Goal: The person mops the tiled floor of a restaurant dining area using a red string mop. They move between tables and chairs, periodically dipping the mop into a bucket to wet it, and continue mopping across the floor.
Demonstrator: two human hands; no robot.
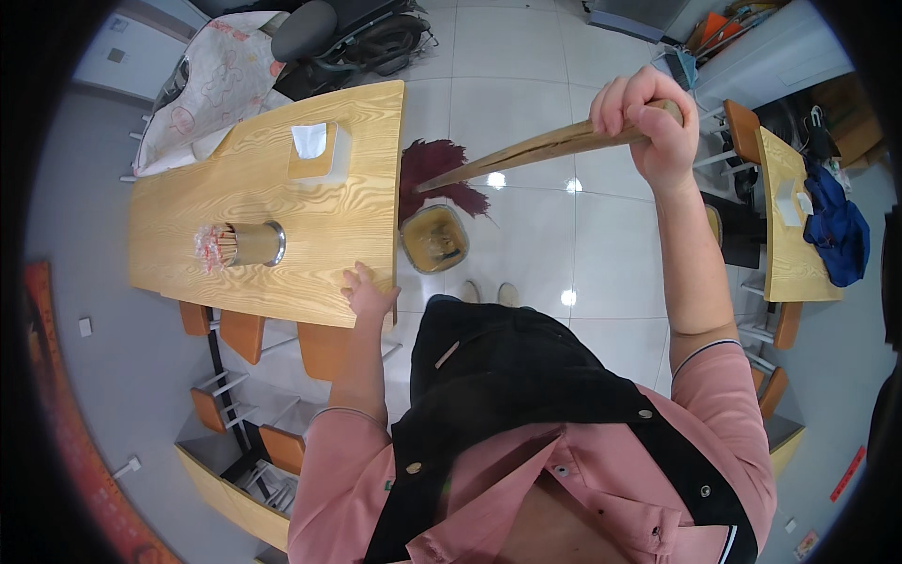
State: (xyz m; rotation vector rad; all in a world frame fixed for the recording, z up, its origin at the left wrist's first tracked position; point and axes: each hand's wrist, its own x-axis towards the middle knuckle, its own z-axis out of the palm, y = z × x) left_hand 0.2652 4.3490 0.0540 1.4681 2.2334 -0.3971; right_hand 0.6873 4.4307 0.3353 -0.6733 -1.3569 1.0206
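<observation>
My right hand (655,127) is wrapped around the upper end of a wooden mop handle (521,151). The handle slants down to the left, into dark red mop strands (440,158) spread on the tiled floor, partly hidden by the table. My left hand (370,290), fingers apart and holding nothing, rests at the near corner of a wood-grain table (338,233). On that table are a chopstick holder (257,243) with several wrapped chopsticks and a tissue box (320,155) with a tissue sticking out. A lined waste bin (435,238) stands on the floor beside the table edge, close to the mop strands.
A scooter (352,42) is parked beyond the table, near a patterned white cover (211,92). On the right, another table (789,261) carries a blue garment (835,225). Stools with orange-brown seats (241,335) stand along the left table. Shiny tiles (620,247) make up the floor.
</observation>
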